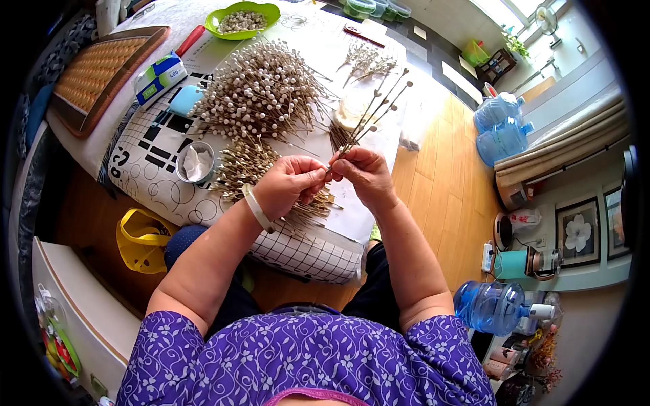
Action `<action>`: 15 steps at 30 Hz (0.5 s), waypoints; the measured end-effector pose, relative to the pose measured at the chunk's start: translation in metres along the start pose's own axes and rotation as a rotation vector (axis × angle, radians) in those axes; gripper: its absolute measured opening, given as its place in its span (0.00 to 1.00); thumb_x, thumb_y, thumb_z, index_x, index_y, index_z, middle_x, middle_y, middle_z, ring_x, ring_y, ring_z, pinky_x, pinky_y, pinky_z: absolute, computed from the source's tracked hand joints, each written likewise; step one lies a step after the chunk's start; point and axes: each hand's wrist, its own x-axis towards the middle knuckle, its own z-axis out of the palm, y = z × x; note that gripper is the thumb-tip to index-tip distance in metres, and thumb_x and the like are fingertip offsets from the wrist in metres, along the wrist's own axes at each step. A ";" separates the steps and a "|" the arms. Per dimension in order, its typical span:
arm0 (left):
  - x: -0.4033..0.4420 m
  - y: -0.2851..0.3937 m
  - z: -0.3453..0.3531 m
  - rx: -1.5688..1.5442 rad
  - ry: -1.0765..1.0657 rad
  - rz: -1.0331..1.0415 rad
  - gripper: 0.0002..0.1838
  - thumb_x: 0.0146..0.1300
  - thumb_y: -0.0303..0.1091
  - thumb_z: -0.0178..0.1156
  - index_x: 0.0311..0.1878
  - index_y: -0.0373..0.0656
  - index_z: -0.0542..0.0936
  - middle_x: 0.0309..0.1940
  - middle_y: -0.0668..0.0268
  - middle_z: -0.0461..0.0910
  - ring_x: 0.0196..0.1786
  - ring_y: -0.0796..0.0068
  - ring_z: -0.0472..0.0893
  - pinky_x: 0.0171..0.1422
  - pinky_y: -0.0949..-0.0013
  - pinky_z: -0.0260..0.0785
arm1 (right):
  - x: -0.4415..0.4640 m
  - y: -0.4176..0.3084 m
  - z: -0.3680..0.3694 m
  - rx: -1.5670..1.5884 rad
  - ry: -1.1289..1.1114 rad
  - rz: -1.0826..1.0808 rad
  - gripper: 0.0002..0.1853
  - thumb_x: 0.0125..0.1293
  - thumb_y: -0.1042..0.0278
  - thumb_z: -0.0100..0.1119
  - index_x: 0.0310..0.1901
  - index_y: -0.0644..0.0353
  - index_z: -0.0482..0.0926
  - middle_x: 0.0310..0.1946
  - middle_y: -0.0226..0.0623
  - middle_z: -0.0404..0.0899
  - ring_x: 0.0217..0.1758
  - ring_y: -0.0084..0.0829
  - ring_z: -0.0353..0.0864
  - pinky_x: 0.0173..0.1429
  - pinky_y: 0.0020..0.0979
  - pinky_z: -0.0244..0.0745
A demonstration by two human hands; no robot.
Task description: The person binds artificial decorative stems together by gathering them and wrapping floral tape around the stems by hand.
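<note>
at the far left i note a brown mat [108, 78] with a padded-looking surface, lying on the covered table [172, 203]. to its right stands a blue, green and white packet [160, 78]; nearer the person, a round cup [196, 163] contains folded white material. a green bowl [215, 28] at the far side holds small pale pieces. next i record a large bundle [261, 91] of thin brown stems with round whitish heads, and a second, lower bundle [245, 162] just nearer the person, with finer tan heads.

the left hand [296, 181], a pale bangle [259, 210] around its wrist, is in front of the lower bundle. i find its thumb and index finger pinching the base of a sprig [363, 127]; its other fingers are curled. the sprig stands tilted up and to the right, its thin stems fanning out to dark buds. the right hand [365, 173] meets the left at that base, thumb and forefinger closed on the stems, the rest bent inward; i cannot tell how tightly. beyond the hands lies a loose bunch [367, 62] of pale-tipped stems. on the floor, further right, i log blue water jugs [502, 141].
</note>
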 end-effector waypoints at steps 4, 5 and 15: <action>-0.001 0.003 0.001 0.024 -0.006 0.011 0.07 0.62 0.33 0.54 0.34 0.39 0.76 0.20 0.73 0.71 0.20 0.86 0.66 0.24 0.82 0.60 | -0.001 0.006 0.006 -0.043 0.092 -0.025 0.03 0.60 0.75 0.56 0.31 0.64 0.75 0.26 0.30 0.77 0.30 0.17 0.73 0.35 0.20 0.70; -0.001 0.002 0.001 0.024 -0.007 0.012 0.07 0.62 0.33 0.54 0.34 0.39 0.76 0.20 0.73 0.71 0.20 0.86 0.66 0.24 0.82 0.60 | -0.001 0.007 0.007 -0.057 0.112 -0.042 0.03 0.60 0.75 0.55 0.30 0.64 0.74 0.25 0.29 0.76 0.30 0.17 0.73 0.35 0.19 0.69; 0.002 -0.003 0.001 0.227 0.127 0.150 0.08 0.60 0.29 0.57 0.38 0.33 0.78 0.27 0.65 0.80 0.26 0.83 0.76 0.32 0.81 0.70 | 0.001 0.015 0.015 -0.122 0.237 -0.075 0.04 0.61 0.76 0.54 0.29 0.63 0.72 0.24 0.26 0.74 0.28 0.14 0.71 0.33 0.17 0.67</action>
